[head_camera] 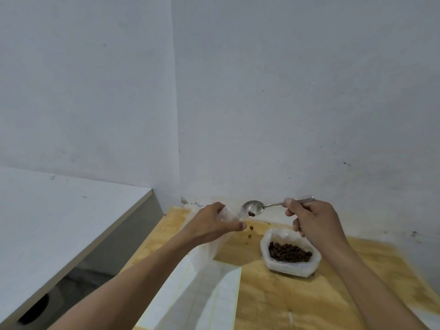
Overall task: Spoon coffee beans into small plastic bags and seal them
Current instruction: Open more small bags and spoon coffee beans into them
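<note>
— What have your hands got hold of?

— My left hand [215, 222] is curled round a small clear plastic bag [227, 214], pinching it with its mouth turned toward the spoon; my right hand [312, 220] is closed on the handle of a metal spoon [253, 207], thumb on top, the other fingers folded under.

— And the beans?

— A couple of coffee beans [251, 213] sit at the lower lip of the spoon's bowl, right at the bag's mouth; the bowl is tipped toward the bag; a few loose beans [250, 231] show below it, whether falling or lying on the table I cannot tell; the main supply is in an open white bag of beans [289, 254] standing on the wooden table [285, 301], beneath my right hand and near the wall.

— Anything else about?

— Clear plastic sheets [207, 294] lie flat on the table under my left forearm; a white surface [59, 222] stands to the left, apart from the table; a pale wall [285, 103] is behind.

— How are your arms set?

— Both forearms reach forward from the lower corners, hands raised above the table and near each other; the spoon bridges the gap between them.
</note>
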The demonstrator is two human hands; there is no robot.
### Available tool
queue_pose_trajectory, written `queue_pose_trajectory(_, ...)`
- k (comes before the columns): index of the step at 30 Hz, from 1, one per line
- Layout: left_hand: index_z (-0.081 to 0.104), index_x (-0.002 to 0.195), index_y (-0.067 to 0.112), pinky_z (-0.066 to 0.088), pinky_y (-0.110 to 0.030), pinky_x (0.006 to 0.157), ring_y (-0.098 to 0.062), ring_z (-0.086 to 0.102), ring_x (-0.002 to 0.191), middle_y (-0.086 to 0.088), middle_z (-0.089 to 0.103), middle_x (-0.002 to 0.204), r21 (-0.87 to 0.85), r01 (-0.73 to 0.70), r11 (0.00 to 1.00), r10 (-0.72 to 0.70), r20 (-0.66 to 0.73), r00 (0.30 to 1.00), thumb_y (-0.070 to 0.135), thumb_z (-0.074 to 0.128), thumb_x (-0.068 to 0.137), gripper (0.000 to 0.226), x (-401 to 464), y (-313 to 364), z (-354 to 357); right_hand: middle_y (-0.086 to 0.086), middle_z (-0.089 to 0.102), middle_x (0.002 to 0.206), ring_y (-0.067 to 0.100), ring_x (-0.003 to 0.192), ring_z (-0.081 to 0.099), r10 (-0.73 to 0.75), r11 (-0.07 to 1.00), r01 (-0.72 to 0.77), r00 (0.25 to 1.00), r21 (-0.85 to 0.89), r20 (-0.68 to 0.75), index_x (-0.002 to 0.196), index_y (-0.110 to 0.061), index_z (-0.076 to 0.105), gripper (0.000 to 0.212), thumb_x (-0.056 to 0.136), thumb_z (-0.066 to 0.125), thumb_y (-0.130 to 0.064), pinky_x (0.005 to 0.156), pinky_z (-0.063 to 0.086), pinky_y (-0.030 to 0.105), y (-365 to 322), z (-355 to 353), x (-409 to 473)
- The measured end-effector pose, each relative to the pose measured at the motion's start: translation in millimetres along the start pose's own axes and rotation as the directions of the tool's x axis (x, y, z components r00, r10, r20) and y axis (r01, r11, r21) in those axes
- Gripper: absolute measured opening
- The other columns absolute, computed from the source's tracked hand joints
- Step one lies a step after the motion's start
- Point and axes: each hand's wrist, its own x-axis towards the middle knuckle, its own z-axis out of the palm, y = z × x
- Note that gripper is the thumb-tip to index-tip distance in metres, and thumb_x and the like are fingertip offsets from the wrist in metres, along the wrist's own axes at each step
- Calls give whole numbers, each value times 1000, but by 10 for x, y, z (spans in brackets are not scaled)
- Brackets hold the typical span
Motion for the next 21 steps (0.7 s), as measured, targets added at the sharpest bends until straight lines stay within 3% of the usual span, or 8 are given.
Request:
queue_pose_trajectory(8,50,80,32,33,-22,56,-3,49,67,10,52,77,14,-13,1000,13,-14,1000,72,78,67,51,63,-93,32,-10,72,68,6,46,63,-106,992,99,990,-84,-89,70,-22,73,34,95,66,-44,56,47,28,-85,-38,-75)
queue_pose_trajectory(11,61,107,13,42,-18,79,-10,61,95,-5,61,90,-4,-19,1000,19,11,1000,75,76,67,76,105,-95,38,-16,70,60,5,47,63,-101,984,78,985,-160,-142,67,-20,72,34,96,65,-37,56,43,27,-82,-195,-54)
queue_pose_trajectory(12,60,109,9,38,-19,86,-12,60,96,-15,57,110,-15,-24,1000,24,15,1000,77,75,67,81,116,-83,40,-14,69,57,7,49,64,-97,977,66,984,-203,-149,65,-20,72,34,96,65,-34,56,45,29,-70,-262,-48)
queue_pose_trajectory(13,60,103,11,34,-20,89,-13,61,88,23,26,109,-25,-31,999,31,20,999,78,75,66,78,126,-54,46,-9,69,55,11,51,65,-95,966,55,984,-253,-151,64,-19,72,35,95,65,-32,58,49,33,-47,-328,-44)
queue_pose_trajectory(14,58,91,16,43,-25,65,-12,57,74,18,34,79,-33,-31,999,32,31,999,79,75,66,69,133,-21,57,-3,71,57,19,56,67,-92,951,41,984,-308,-152,63,-17,73,35,95,64,-30,61,53,38,-16,-391,-43)
queue_pose_trajectory(15,53,81,21,21,-28,62,-11,49,66,15,37,77,-46,-25,999,28,48,998,79,74,65,64,139,23,76,5,72,61,27,59,68,-85,931,23,984,-363,-155,64,-14,73,36,95,63,-29,64,57,43,20,-448,-46)
queue_pose_trajectory(16,49,78,23,28,-27,61,-9,44,65,12,41,76,-62,-21,998,25,72,997,80,74,65,63,144,67,105,12,72,63,32,60,67,-77,908,3,984,-419,-159,64,-10,73,37,95,62,-28,63,56,45,62,-499,-54)
queue_pose_trajectory(21,59,96,15,45,-33,75,-17,60,84,1,62,93,-23,7,1000,-1,230,973,85,72,57,81,120,274,343,4,45,41,23,42,46,-83,787,-38,983,-616,-166,45,-12,46,52,94,61,-22,44,26,26,330,-577,-143)
